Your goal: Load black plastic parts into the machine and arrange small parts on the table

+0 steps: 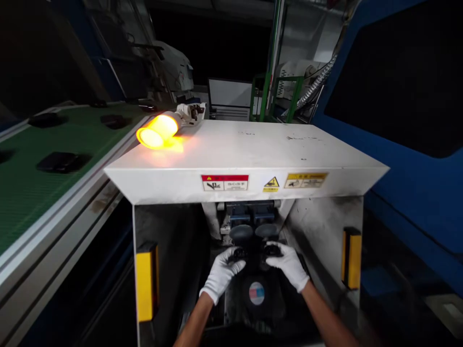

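Parts (273, 250), 1 each, grasped by left grip (224, 270) and right grip (287, 262), below hood (173, 186) edge, between walls (323, 236).

At lower centre, the gloved left hand (220, 275) holds a black part (240, 253), the gloved right hand (289, 265) a second part (272, 249). Two dark discs (241, 233) show just above. A white hood (260, 152) spans the middle; a lamp (159, 131) glows upper left, beside a green belt (25, 207).

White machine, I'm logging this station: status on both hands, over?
Left hand gripping a dark piece. Right hand gripping a second dark piece. Two round pads close beyond them. Orange light lit on the white hood.
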A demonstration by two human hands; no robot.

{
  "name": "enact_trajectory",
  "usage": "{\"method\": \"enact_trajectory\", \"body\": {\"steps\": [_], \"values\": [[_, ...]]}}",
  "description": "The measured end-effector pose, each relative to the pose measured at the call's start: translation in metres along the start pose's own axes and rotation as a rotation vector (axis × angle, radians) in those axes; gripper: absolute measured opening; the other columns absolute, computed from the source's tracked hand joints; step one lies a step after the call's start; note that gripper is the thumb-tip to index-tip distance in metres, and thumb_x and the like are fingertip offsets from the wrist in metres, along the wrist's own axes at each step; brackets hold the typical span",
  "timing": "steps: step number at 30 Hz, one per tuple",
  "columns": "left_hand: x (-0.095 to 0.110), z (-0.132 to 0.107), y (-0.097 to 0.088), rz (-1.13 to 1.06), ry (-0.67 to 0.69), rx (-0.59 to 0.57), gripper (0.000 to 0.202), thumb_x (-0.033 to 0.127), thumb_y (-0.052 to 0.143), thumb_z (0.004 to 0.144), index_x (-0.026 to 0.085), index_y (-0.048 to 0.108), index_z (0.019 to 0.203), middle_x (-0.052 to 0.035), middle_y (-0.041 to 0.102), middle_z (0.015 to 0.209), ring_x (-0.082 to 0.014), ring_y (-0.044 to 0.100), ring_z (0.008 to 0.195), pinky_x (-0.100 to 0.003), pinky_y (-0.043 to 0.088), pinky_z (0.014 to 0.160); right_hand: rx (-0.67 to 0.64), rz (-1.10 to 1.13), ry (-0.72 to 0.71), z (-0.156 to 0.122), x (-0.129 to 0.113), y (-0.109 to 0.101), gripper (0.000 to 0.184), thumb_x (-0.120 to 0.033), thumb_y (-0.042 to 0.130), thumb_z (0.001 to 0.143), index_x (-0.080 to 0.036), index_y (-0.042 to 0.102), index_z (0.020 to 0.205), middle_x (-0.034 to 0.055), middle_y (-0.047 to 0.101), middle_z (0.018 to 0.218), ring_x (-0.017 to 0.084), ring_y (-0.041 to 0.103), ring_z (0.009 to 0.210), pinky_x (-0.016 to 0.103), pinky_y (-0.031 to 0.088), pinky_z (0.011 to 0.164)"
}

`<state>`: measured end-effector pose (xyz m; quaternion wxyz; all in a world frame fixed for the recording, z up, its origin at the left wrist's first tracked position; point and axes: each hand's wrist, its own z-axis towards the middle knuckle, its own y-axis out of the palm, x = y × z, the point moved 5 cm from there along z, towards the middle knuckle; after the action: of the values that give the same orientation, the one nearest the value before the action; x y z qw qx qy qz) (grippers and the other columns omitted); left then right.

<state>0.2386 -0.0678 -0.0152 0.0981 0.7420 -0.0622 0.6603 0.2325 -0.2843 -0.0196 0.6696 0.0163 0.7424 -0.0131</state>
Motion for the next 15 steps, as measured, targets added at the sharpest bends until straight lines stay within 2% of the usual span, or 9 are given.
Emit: {"method": "enact_trajectory", "body": {"steps": [3,6,10,15], "values": [[0.001,0.020,0.009,-0.017,-0.041,-0.133,0.037,0.034,0.083,0.062,0.012,0.071,0.089,-0.0100,0.074,0.089,-0.0255,0.066,0.086,-0.036,0.053,0.082,-0.113,0.010,0.018,0.015,0.001,0.012,0.034,-0.018,0.084,0.053,-0.018,0.073,0.085,0.0050,0.075,0.088,0.023,0.068,0.086,0.035,0.052,0.086],[0.002,0.024,0.014,-0.024,-0.071,-0.207,0.028,0.030,0.082,0.065,0.012,0.073,0.084,-0.0087,0.073,0.082,-0.0218,0.065,0.079,-0.031,0.052,0.076,-0.195,-0.007,0.018,0.014,-0.002,0.018,0.021,-0.015,0.081,0.057,-0.018,0.073,0.077,0.0036,0.074,0.082,0.021,0.067,0.081,0.031,0.051,0.081],[-0.001,0.022,0.014,-0.022,-0.110,-0.170,0.020,0.026,0.081,0.065,0.012,0.071,0.076,-0.0056,0.069,0.073,-0.0172,0.060,0.070,-0.028,0.049,0.068,-0.164,-0.043,0.021,0.014,-0.009,0.021,0.013,-0.012,0.075,0.061,-0.018,0.070,0.071,0.0027,0.071,0.075,0.019,0.064,0.074,0.029,0.051,0.073],[-0.015,0.019,0.010,-0.032,-0.155,-0.068,0.025,0.032,0.080,0.066,0.014,0.069,0.078,-0.0064,0.069,0.077,-0.0186,0.061,0.073,-0.028,0.051,0.070,-0.134,-0.120,-0.043,0.012,-0.020,0.017,0.011,-0.017,0.074,0.065,-0.020,0.068,0.073,0.0040,0.071,0.076,0.021,0.067,0.074,0.032,0.055,0.071]]}}
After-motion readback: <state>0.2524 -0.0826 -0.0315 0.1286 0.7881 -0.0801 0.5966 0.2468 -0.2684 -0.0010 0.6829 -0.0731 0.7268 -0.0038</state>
